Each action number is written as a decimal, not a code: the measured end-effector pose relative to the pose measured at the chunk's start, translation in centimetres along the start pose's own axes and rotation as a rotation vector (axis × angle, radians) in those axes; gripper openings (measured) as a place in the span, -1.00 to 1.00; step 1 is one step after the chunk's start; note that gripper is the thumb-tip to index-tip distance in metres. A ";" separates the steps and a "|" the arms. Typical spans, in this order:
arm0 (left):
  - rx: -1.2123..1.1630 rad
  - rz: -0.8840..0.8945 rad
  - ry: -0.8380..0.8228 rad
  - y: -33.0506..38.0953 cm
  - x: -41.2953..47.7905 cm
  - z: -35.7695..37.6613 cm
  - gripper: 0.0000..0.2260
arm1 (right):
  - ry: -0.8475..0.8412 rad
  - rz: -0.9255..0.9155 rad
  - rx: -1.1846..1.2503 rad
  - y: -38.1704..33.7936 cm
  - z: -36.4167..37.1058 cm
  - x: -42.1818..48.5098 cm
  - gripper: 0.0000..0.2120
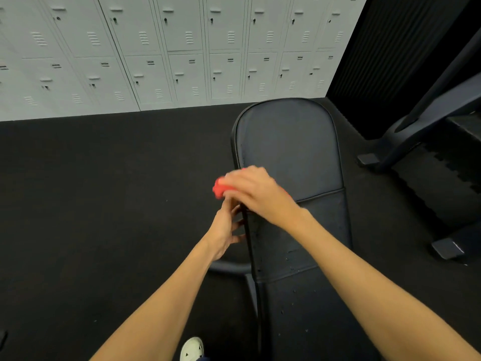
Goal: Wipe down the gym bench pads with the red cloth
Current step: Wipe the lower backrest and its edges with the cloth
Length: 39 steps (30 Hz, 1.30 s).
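**Red cloth pressed at the left edge of the bench**

A black rubber floor (104, 204) fills most of the view. Along the far wall stands a bank of pale grey lockers (182, 48). Every door is closed, so whatever they hold is hidden.

The dark gym bench (299, 295) runs from the near edge of the view away toward the lockers, right of centre. Stitched seams cross it, and its rounded far pad (291, 147) ends just short of the wall. To the far right is a dark machine frame (416, 121) with flat feet on the floor, well apart from the bench.

Both bare forearms reach in from the near edge and meet at the bench's left side, close to the seam below the far pad.

The right hand (256, 194) lies palm down across the left edge of the pad. Its fingers are curled over the red cloth (220, 188), gripping it against the pad. The hand is motion-blurred. The cloth is bunched beneath it, and only a red lump shows past the fingertips, overhanging the bench's left edge.

The left hand (225, 230) sits just nearer, below the right, side-on at the bench's left edge with the thumb uppermost. Its fingers bend toward the edge, but I cannot tell whether they clasp it.

A white shoe (192, 349) shows at the near edge, just left of the bench.
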State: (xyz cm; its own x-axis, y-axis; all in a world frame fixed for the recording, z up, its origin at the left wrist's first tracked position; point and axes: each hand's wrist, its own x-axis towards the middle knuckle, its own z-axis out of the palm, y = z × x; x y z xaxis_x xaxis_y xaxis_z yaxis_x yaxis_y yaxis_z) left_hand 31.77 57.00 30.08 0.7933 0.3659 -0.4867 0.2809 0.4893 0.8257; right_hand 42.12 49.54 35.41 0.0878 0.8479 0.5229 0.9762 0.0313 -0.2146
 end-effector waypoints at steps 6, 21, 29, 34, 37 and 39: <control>0.025 -0.004 -0.080 0.1 -0.2 -0.3 -0.63 | 0.588 0.575 0.132 5.1 -4.8 7.2 -0.79; 0.042 -0.013 -0.027 -0.2 0.1 0.1 -0.72 | -0.034 -0.212 -0.480 1.9 1.3 5.8 -0.76; 0.066 0.097 -0.074 -1.1 -0.1 0.4 -0.59 | 0.102 0.240 -0.310 3.1 0.4 6.7 -0.73; -0.004 0.056 -0.039 -0.9 -0.6 0.4 -0.70 | 0.127 0.122 -0.237 1.9 0.6 3.8 -0.83; -0.040 0.053 -0.045 -0.9 -0.7 0.3 -0.59 | 0.132 0.072 -0.209 0.7 1.4 0.4 -0.85; -0.045 0.055 -0.023 -1.1 -0.7 0.3 -0.54 | 0.106 0.070 -0.175 -0.2 1.9 -1.7 -0.79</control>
State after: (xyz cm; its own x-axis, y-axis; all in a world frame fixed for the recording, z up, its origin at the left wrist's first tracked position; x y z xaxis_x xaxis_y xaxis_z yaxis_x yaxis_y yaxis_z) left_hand 31.09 55.96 29.61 0.8191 0.3751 -0.4341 0.2127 0.5043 0.8369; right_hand 41.41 49.14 32.98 0.1683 0.7843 0.5972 0.9857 -0.1264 -0.1118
